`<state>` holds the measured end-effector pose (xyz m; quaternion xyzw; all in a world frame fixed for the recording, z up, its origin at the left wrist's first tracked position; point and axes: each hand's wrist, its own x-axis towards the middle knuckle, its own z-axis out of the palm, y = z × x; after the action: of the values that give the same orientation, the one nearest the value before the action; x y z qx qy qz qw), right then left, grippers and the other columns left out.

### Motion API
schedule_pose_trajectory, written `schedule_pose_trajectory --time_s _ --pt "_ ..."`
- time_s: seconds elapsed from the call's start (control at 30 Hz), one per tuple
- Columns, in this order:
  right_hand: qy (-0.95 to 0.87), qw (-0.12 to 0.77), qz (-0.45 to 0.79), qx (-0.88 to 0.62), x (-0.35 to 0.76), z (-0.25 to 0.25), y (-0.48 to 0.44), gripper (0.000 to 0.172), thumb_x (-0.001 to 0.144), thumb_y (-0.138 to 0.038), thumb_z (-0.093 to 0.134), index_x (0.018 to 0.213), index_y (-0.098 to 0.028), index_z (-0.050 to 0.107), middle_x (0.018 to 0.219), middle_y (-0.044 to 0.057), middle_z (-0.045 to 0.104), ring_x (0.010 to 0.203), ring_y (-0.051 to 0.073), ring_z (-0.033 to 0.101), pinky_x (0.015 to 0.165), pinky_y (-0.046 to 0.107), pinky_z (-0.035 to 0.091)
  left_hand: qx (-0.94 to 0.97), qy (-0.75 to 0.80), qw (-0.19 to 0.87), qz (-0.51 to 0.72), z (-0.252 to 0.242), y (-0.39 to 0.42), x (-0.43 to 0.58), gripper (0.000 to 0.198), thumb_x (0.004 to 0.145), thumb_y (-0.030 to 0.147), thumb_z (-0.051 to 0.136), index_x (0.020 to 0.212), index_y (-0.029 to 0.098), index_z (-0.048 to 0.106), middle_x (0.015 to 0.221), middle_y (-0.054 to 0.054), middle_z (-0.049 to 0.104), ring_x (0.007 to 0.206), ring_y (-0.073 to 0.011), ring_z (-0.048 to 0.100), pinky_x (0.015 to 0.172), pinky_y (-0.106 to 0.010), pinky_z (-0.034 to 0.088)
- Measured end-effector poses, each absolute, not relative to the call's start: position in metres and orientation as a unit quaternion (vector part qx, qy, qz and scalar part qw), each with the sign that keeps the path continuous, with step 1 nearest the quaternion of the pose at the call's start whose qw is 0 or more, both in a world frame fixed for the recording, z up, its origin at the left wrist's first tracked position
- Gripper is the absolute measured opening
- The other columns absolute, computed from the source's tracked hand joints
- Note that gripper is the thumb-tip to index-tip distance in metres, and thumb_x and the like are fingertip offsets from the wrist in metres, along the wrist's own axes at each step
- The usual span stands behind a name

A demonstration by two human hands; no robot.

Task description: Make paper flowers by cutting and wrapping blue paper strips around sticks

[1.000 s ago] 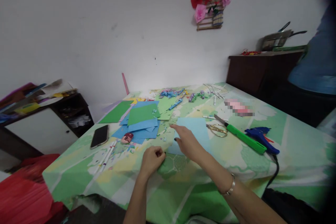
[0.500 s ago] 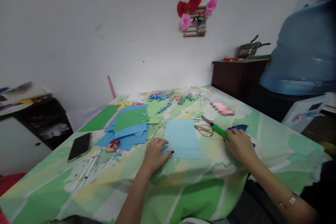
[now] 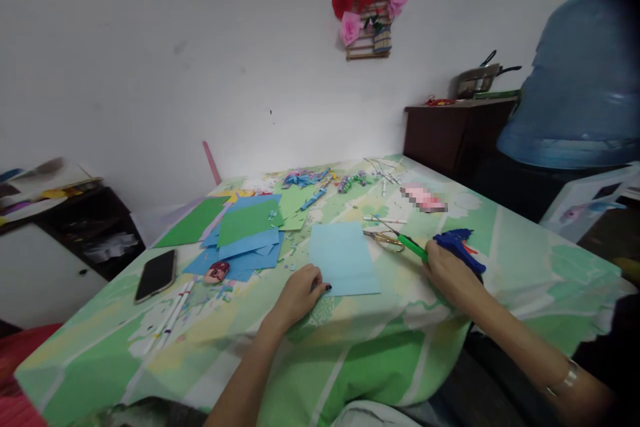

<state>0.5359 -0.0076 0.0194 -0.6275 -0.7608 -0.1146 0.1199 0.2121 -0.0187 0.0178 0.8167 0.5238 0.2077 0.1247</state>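
A light blue sheet of paper point(image 3: 345, 260) lies on the table before me. My left hand point(image 3: 300, 290) rests at its lower left edge, open, with loosely bent fingers and the thumb a little apart, touching the sheet. To the right of the paper, my right hand point(image 3: 445, 267) is closed around a green utility knife point(image 3: 413, 248), its blade pointing up and left over a pair of gold-handled scissors point(image 3: 393, 241). Just beyond that hand lies a dark blue object point(image 3: 457, 243), partly hidden by it. A white pen point(image 3: 384, 219) lies behind the scissors.
Green paper point(image 3: 250, 221) and blue sheets point(image 3: 240, 263) are stacked on the left, near a phone point(image 3: 156, 275), a small pinkish-red item point(image 3: 217, 272), white pens point(image 3: 173, 317) and paper scraps. Rolled paper pieces point(image 3: 314, 199) lie farther back. A large water bottle point(image 3: 575, 80) stands right.
My right hand and the knife have shifted slightly left, with the blade now over the scissors. The fingers of my left hand have curled in more. The view has tilted a little.
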Motion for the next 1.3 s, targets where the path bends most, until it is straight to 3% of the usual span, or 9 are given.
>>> schedule_pose_trajectory --time_s 0.17,0.27,0.47,0.73,0.87,1.07,1.3 --pt "-0.794 0.163 0.02 -0.586 0.551 0.02 -0.031 0.032 0.085 -0.032 0.038 0.113 -0.016 0.038 0.091 0.01 0.062 0.071 0.02 0.06 0.057 0.027 0.042 0.784 0.574 0.081 0.223 0.014 -0.024 0.217 0.017 0.079 0.03 0.047 0.068 0.018 0.05 0.071 -0.001 0.053 0.067 -0.0147 0.047 0.06 -0.025 0.031" --pt "-0.821 0.161 0.009 -0.548 0.557 0.019 -0.034 0.037 0.086 -0.038 0.037 0.117 -0.021 0.04 0.102 0.009 0.059 0.078 0.02 0.061 0.061 0.028 0.045 0.798 0.554 0.089 0.22 0.015 -0.022 0.217 0.015 0.078 0.03 0.05 0.069 0.018 0.052 0.073 -0.001 0.054 0.069 -0.0141 0.048 0.061 -0.024 0.032" --pt "-0.862 0.151 0.014 -0.483 0.568 0.017 -0.021 0.033 0.085 -0.033 0.039 0.116 -0.024 0.048 0.104 0.009 0.053 0.088 0.02 0.056 0.071 0.031 0.046 0.812 0.533 0.104 0.212 0.019 -0.016 0.209 0.012 0.075 0.03 0.055 0.069 0.019 0.056 0.077 -0.001 0.055 0.077 -0.0156 0.049 0.066 -0.025 0.035" --pt "-0.878 0.152 0.05 -0.452 0.581 0.022 -0.012 0.036 0.083 -0.026 0.041 0.117 -0.022 0.052 0.102 0.011 0.054 0.092 0.022 0.053 0.079 0.036 0.044 0.877 0.414 0.11 0.218 0.024 -0.005 0.216 0.023 0.08 0.024 0.049 0.1 0.023 0.062 0.098 -0.007 0.056 0.094 -0.0191 0.046 0.084 -0.032 0.035" --pt "-0.877 0.158 0.03 -0.452 0.582 0.026 -0.009 0.036 0.082 -0.019 0.04 0.114 -0.022 0.056 0.102 0.01 0.056 0.09 0.021 0.054 0.078 0.035 0.045 0.907 0.353 0.125 0.192 0.023 0.011 0.232 0.027 0.084 0.021 0.042 0.097 0.024 0.066 0.092 -0.007 0.055 0.089 -0.0177 0.046 0.082 -0.03 0.036" --pt "-0.873 0.158 -0.007 -0.46 0.584 0.025 -0.01 0.04 0.079 -0.011 0.037 0.112 -0.019 0.059 0.097 0.011 0.058 0.085 0.021 0.055 0.073 0.033 0.045 0.927 0.32 0.099 0.166 0.013 0.025 0.246 0.041 0.086 0.012 0.032 0.111 0.032 0.058 0.088 -0.005 0.049 0.083 -0.016 0.042 0.076 -0.029 0.035" --pt "-0.875 0.166 -0.019 -0.455 0.59 0.023 -0.005 0.043 0.078 -0.007 0.035 0.11 -0.02 0.061 0.095 0.012 0.059 0.083 0.021 0.056 0.073 0.034 0.045 0.926 0.327 0.088 0.169 0.011 0.027 0.245 0.041 0.087 0.014 0.032 0.111 0.036 0.057 0.092 -0.005 0.047 0.084 -0.0163 0.039 0.079 -0.03 0.031"
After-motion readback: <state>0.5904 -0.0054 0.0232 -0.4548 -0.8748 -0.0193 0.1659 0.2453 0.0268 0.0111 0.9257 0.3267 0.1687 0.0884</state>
